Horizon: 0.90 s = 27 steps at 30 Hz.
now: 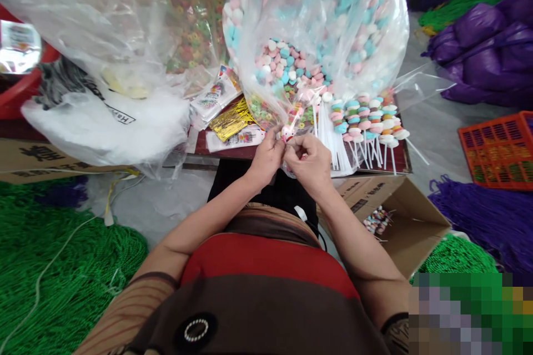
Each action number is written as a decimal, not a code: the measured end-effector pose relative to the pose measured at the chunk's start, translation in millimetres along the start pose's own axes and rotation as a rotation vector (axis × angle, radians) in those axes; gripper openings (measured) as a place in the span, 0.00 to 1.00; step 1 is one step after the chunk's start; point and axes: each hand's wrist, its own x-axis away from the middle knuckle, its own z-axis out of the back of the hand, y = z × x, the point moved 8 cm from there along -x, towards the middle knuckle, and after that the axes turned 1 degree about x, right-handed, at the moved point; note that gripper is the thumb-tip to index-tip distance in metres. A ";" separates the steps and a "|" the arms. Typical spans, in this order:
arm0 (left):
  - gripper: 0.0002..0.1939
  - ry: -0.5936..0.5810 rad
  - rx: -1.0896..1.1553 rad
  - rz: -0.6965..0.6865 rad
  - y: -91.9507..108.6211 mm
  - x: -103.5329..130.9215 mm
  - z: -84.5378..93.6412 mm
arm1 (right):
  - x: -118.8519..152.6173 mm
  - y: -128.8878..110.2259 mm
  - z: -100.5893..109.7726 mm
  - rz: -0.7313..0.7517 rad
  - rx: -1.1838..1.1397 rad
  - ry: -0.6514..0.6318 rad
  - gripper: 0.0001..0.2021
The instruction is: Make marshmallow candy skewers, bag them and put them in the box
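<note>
A small clear plastic packet (288, 132) with pink and white printing lies between my hands at the table's front edge. My left hand (268, 156) pinches it from the left. Close beside it, my right hand (308, 162) has its fingers curled together at the packet's lower end; what they pinch is too small to name. Gold twist ties (233, 120) and printed packets (219, 97) lie to the left. On the right are white sticks (332, 138) and several candy skewers (366, 116) in pink, blue and white. Behind stands a big clear bag of candies (316, 16).
An open cardboard box (410, 216) with skewers inside stands below the table at right. Beyond it is an orange crate (497, 150). White plastic bags (112, 127) cover the table's left part. Green strands (62, 266) lie on the floor at left.
</note>
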 end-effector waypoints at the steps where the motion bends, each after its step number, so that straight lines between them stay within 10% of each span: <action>1: 0.14 -0.021 0.003 -0.041 2.6 -1.1 0.4 | 2.7 -1.3 -0.2 -0.027 -0.058 -0.010 0.05; 15: 0.19 -0.171 0.136 -0.070 14.2 1.6 -9.5 | 27.1 11.4 -30.9 -0.320 -0.495 -0.158 0.12; 27: 0.14 0.078 -0.686 -0.516 76.3 13.8 9.8 | 46.2 12.5 -44.7 -0.572 -0.815 -0.150 0.08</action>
